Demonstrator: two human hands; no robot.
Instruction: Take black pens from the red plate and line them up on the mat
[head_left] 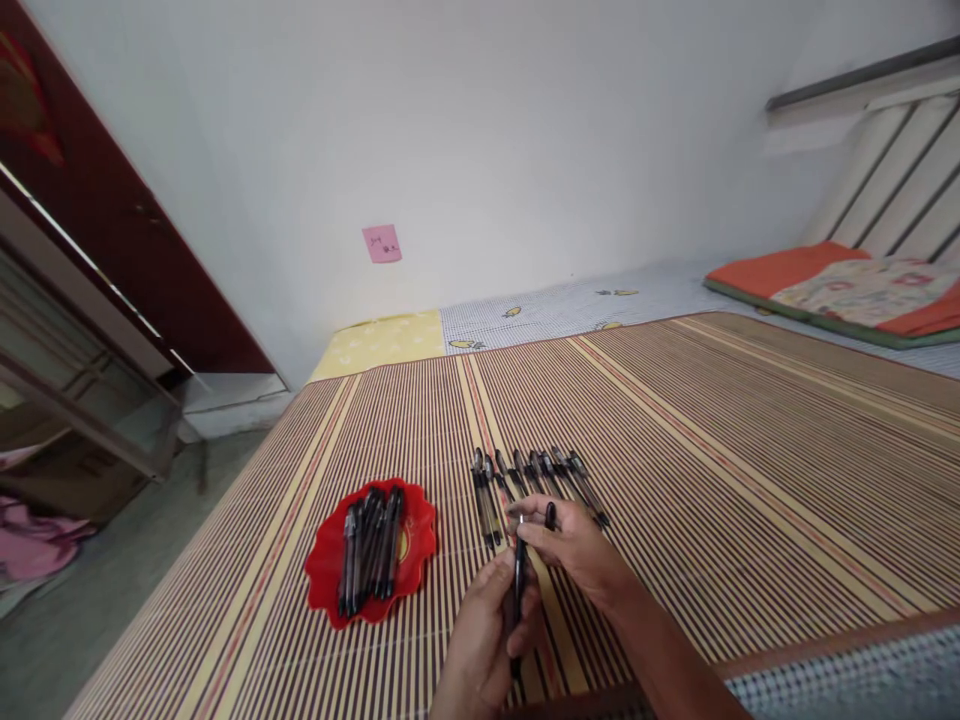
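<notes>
A black pen (519, 575) stands nearly upright in my left hand (480, 630), whose fingers are closed around its barrel. My right hand (574, 550) is at the pen's upper end, thumb and fingers closed, with a small black pen cap (551, 515) between them. The pen's top end shows uncovered beside the right thumb. Just beyond my hands, a row of capped pens (487, 500) lies side by side on the striped mat (420, 420). My right hand hides part of that row. To the left, a red scalloped plate (322, 570) holds several more dark pens (371, 550).
Yellow cloth (382, 340) and checked cloth (555, 305) run along the wall behind the mat. An orange-edged folded pad (840, 285) lies at the far right, near a white slatted bed end (892, 170). A pink note (382, 243) is stuck on the wall.
</notes>
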